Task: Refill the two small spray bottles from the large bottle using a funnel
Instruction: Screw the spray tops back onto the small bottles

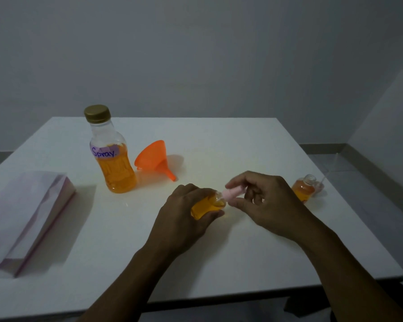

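Head view: left hand (184,216) has its fingers curled round a small spray bottle (207,207), held tilted low over the white table (230,140). Much of the bottle is hidden by the hand; orange liquid shows inside. Right hand (263,202) pinches the pink spray head (234,194) between thumb and fingertips, right at the bottle's neck. Can't tell whether the head is seated on the threads.

Large bottle (113,163) stands upright at rear left with its gold cap (97,113) on and a purple "Spray." label; it's roughly half full of orange liquid. Orange funnel (153,159) lies on its side just right of it, spout toward the camera.

Second small bottle (304,188) stands uncapped near the right edge, partly behind the right hand. A pale pump piece (320,185) just beside it is blurry.

Paper-wrapped box (26,217) lies at left, cut off by the frame.
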